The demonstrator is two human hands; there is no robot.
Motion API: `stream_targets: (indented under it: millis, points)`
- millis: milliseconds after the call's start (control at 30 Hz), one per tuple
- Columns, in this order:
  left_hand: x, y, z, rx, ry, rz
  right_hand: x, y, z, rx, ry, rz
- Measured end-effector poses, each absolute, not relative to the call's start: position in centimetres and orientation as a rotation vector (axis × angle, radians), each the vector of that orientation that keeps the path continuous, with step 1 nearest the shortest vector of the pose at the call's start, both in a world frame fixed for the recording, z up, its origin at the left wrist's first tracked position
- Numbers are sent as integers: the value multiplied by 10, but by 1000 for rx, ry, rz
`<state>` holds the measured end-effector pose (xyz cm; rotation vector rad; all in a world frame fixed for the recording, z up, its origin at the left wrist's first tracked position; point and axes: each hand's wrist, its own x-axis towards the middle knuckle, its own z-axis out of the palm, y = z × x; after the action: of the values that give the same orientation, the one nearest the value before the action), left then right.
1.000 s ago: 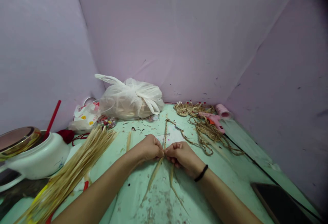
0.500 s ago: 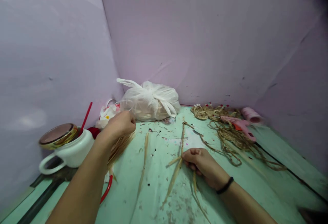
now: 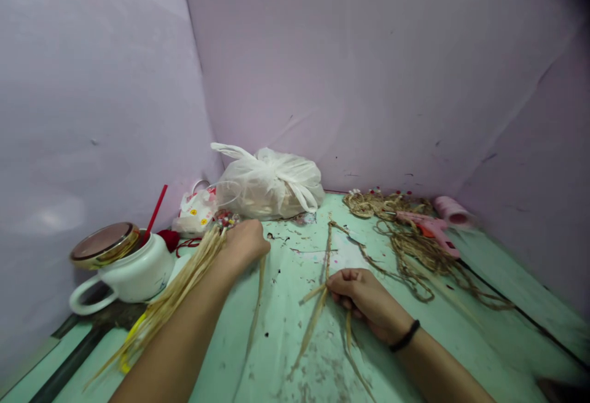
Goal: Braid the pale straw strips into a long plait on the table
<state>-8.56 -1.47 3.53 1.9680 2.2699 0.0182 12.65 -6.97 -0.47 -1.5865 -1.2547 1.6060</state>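
Observation:
My right hand (image 3: 362, 295) rests curled on the green table (image 3: 483, 329) and pinches a braided straw strand (image 3: 328, 242) where its loose ends (image 3: 313, 323) split apart. My left hand (image 3: 244, 242) is closed on the top of a single loose straw strip (image 3: 254, 323) that lies along the table. A bundle of pale straw strips (image 3: 177, 292) lies just left of that hand. A black band circles my right wrist.
A white lidded mug (image 3: 124, 268) with a red straw stands at the left. A tied white plastic bag (image 3: 271, 182) and a small printed packet (image 3: 196, 212) sit at the back. Tangled braided cord (image 3: 415, 249), a pink glue gun (image 3: 428, 226) and a pink roll (image 3: 450, 207) lie at the right.
My left hand left the braid, reached to the straw bundle, then came back toward the middle onto the single strip. The right hand kept hold of the braid. The view turned left.

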Motion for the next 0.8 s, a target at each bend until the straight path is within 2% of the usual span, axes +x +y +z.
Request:
stream_targets:
  millis: [167, 300, 433, 800]
  points:
    - [-83, -8, 18, 1902, 2218, 126, 127, -68, -8, -1560, -1241, 1605]
    - [-67, -17, 25, 1716, 1683, 324, 127, -67, -9, -1544, -1225, 1611]
    - [-37, -37, 28, 1560, 1306, 291, 128, -67, -9, -1522, -1226, 1608]
    - [-23, -42, 9, 1561, 1322, 244, 128, -66, -9, -1497, -1205, 1624]
